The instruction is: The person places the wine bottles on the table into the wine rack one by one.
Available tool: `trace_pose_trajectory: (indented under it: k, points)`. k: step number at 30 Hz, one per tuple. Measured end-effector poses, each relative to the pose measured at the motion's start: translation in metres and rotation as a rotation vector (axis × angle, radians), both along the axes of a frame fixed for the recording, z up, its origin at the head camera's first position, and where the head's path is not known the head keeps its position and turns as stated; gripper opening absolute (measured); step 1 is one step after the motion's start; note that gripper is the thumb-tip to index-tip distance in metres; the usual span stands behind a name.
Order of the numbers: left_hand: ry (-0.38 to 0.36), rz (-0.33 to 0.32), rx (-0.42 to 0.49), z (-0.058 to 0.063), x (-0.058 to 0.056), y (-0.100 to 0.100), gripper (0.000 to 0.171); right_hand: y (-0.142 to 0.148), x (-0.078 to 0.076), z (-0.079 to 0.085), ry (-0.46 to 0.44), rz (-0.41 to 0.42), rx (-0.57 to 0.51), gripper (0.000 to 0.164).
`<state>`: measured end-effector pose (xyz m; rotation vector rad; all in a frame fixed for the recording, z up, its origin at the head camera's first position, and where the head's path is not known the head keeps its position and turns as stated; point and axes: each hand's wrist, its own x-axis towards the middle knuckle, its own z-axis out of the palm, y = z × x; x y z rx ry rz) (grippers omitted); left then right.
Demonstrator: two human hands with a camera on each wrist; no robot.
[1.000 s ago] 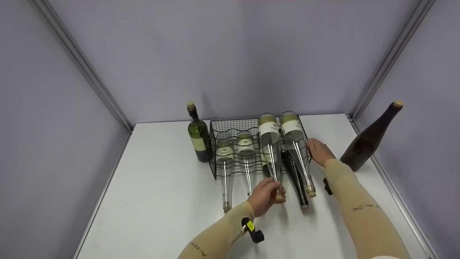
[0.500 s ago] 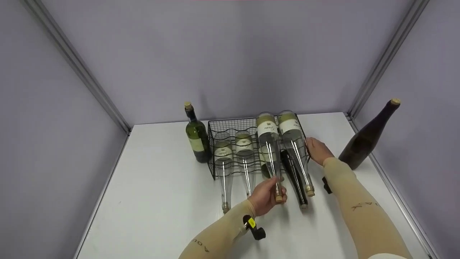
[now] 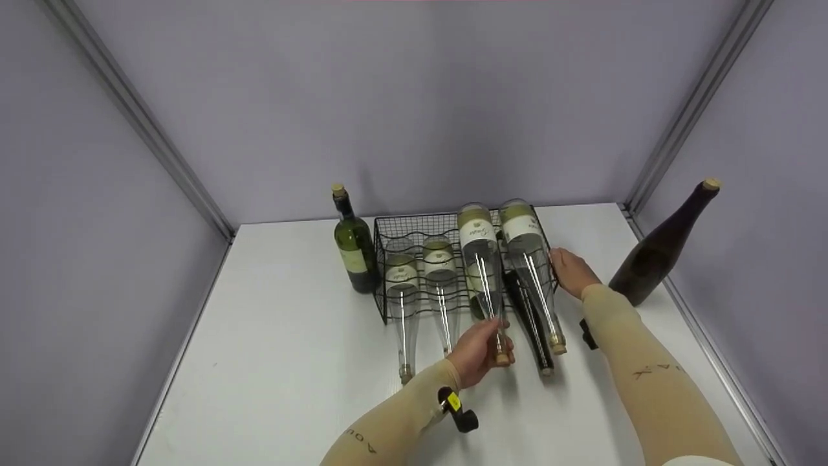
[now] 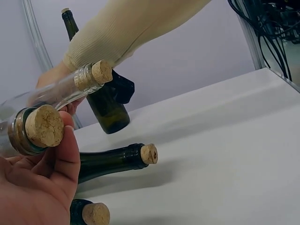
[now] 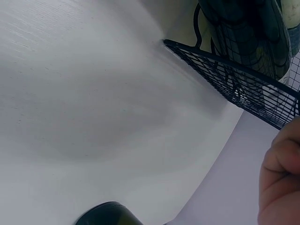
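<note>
My left hand point(image 3: 474, 355) holds a clear glass bottle point(image 3: 479, 231) by its neck. That bottle lies on the upper tier of a black wire wine rack point(image 3: 414, 224), base toward the wall and cork toward me. In the left wrist view, fingers curl under the neck close behind the cork point(image 4: 44, 125). My right hand point(image 3: 573, 274) grips the rack's right side, fingers at the mesh edge in the right wrist view. Right of the held bottle lies another clear bottle point(image 3: 522, 226) on the upper tier. Two clear bottles point(image 3: 402, 277) and dark ones point(image 3: 533, 323) lie below.
A green bottle point(image 3: 354, 249) with a cork stands upright left of the rack. Another dark bottle point(image 3: 660, 252) stands to the right, beside my right forearm. Walls enclose the white table point(image 3: 278, 362) at the back and sides.
The held bottle's base has shifted slightly left on the rack and its label has turned. My left thumb and fingers have changed their hold on the neck. My right hand stays at the rack.
</note>
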<state>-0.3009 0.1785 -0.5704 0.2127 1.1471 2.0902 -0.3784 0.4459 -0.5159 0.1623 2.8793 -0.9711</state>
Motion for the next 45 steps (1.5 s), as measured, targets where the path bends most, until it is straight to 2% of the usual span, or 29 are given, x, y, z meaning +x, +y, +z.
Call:
trace_pose_trajectory:
  k: [4, 11, 16, 23, 32, 40, 45]
  points:
    - [0.021, 0.042, -0.038, 0.0003, -0.0004, 0.0023, 0.036, 0.0007, -0.0014, -0.0004, 0.007, 0.006, 0.002, 0.071]
    - [0.023, 0.085, -0.072, 0.0018, -0.0018, 0.0032, 0.039, 0.0016, -0.0016, 0.0016, 0.019, 0.016, -0.013, 0.064]
    - [0.033, 0.081, -0.076, 0.0013, -0.0029, 0.003, 0.04, 0.0026, -0.0038, -0.0008, 0.005, 0.003, -0.013, 0.066]
    - [0.065, 0.08, -0.103, 0.0012, -0.0041, 0.0022, 0.052, 0.003, -0.0045, 0.0009, 0.002, 0.008, -0.009, 0.067]
    - [0.105, 0.091, -0.154, -0.0004, -0.0038, 0.0028, 0.044, 0.0027, -0.0025, 0.0022, 0.007, 0.009, -0.015, 0.07]
    - [0.095, 0.1, -0.128, -0.0022, -0.0016, 0.0031, 0.043, 0.0029, -0.001, 0.0002, 0.004, 0.016, -0.018, 0.073]
    - [0.083, 0.101, -0.109, -0.0043, 0.0008, 0.0026, 0.043, 0.0022, 0.0019, -0.0036, 0.027, -0.004, -0.012, 0.067]
